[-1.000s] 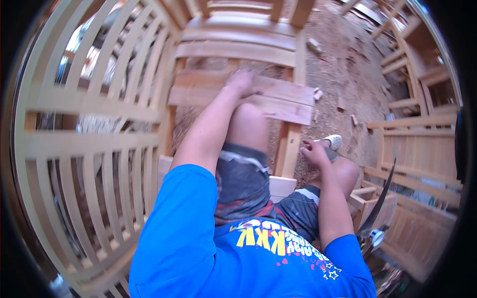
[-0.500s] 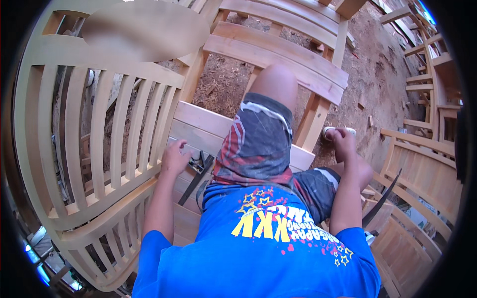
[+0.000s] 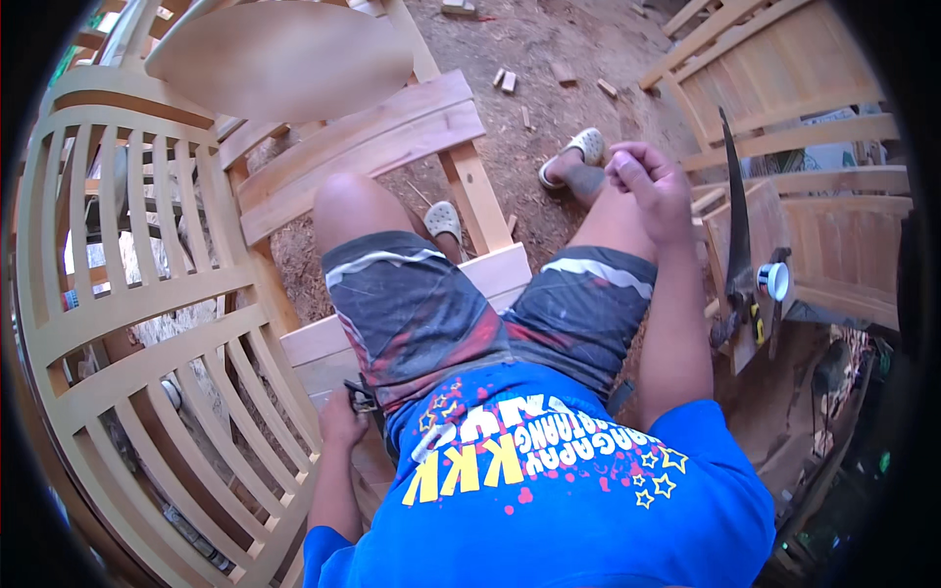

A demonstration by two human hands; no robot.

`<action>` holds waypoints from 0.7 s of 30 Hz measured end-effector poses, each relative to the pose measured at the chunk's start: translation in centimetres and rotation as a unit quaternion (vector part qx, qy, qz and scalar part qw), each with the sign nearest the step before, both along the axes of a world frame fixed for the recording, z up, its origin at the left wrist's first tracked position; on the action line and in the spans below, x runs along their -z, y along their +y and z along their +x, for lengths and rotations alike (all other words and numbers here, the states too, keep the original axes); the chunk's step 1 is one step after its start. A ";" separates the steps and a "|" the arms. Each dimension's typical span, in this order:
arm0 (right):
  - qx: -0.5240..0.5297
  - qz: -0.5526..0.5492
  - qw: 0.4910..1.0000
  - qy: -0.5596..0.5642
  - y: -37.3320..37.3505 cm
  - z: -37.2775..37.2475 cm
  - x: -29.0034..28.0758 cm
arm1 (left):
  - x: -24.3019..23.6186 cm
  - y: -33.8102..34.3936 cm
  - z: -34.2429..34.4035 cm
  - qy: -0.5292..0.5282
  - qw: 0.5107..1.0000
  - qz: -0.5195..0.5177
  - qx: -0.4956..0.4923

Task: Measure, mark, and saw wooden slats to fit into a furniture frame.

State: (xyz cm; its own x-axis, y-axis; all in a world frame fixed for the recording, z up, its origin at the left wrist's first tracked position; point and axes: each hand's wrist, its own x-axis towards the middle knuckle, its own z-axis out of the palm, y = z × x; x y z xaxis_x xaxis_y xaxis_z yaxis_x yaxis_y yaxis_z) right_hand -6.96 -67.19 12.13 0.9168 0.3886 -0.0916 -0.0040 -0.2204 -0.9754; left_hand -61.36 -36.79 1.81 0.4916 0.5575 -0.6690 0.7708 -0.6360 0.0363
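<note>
My left hand [image 3: 341, 419] is low beside my left thigh, its fingers closed at a dark metal tool [image 3: 362, 396] on the wooden bench seat [image 3: 319, 353]. The thigh and shirt hide part of that tool, so its kind is unclear. Over my right knee I hold up my right hand [image 3: 649, 186], fingers curled and thumb pressed against them. Anything inside its grip is too small or hidden to make out. I sit astride the seat with one leg on each side.
A slatted wooden backrest [image 3: 167, 382] stands close on my left. Ahead is a planked wooden frame [image 3: 363, 147]. To my right are a handsaw [image 3: 735, 206], a white round container [image 3: 773, 281], a yellow-and-black handle [image 3: 757, 323] and panelled furniture [image 3: 784, 69]. Wood offcuts [image 3: 508, 82] lie on the dirt floor.
My view and body have turned to the right, and my right leg has swung outward. My right hand has risen from low by the foot. My left hand has closed at the dark tool.
</note>
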 end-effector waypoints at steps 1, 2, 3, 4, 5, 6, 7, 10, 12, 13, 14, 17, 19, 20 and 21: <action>-0.012 -0.013 0.999 0.038 -0.5 -0.8 1.7 | 0.2 1.1 -0.9 -0.023 1.000 0.013 -0.015; -0.028 -0.013 0.998 0.049 -1.3 -1.9 3.6 | 0.3 1.3 -1.9 -0.042 0.998 0.027 -0.039; -0.028 -0.192 0.979 -0.070 -2.9 -3.0 5.1 | -1.0 1.6 -0.6 -0.019 0.999 0.026 -0.033; -0.033 -0.351 0.915 -0.195 -3.7 -3.9 6.1 | -2.7 2.6 1.7 0.004 0.999 0.029 -0.032; -0.071 -0.401 0.871 -0.273 -2.9 -4.6 4.9 | -3.6 3.3 1.6 -0.019 0.995 0.086 -0.039; -0.105 -0.440 0.819 -0.353 -1.7 -5.1 3.7 | -3.3 4.5 0.7 -0.061 0.989 0.118 -0.059; -0.130 -0.451 0.849 -0.243 -1.7 -4.9 4.2 | -4.0 5.0 1.2 -0.099 0.983 0.127 -0.086; -0.193 -0.520 0.811 -0.185 -0.7 -3.8 5.5 | -5.1 4.4 -0.1 -0.192 0.953 0.085 -0.219; -0.240 -0.531 0.783 -0.218 0.1 -2.7 6.8 | -3.8 3.3 -3.4 -0.209 0.937 0.038 -0.277; -0.231 -0.537 0.788 -0.192 0.2 -2.5 7.0 | -2.8 2.4 -4.7 -0.235 0.923 -0.019 -0.303; -0.214 -0.545 0.793 -0.167 0.2 -1.9 7.2 | -1.8 1.5 -5.1 -0.243 0.918 -0.020 -0.313; -0.212 -0.557 0.786 -0.167 -0.7 -0.8 8.1 | 0.1 -1.4 -3.2 -0.317 0.866 -0.130 -0.364; -0.213 -0.559 0.782 -0.176 -0.9 -1.2 7.8 | 0.8 -2.4 -0.7 -0.306 0.894 -0.119 -0.305; -0.204 -0.556 0.786 -0.180 -0.6 -1.7 7.4 | 1.5 -2.7 0.2 -0.298 0.913 -0.092 -0.262; -0.210 -0.555 0.784 -0.185 -0.3 -2.2 7.1 | 2.0 -2.9 0.8 -0.261 0.938 -0.088 -0.210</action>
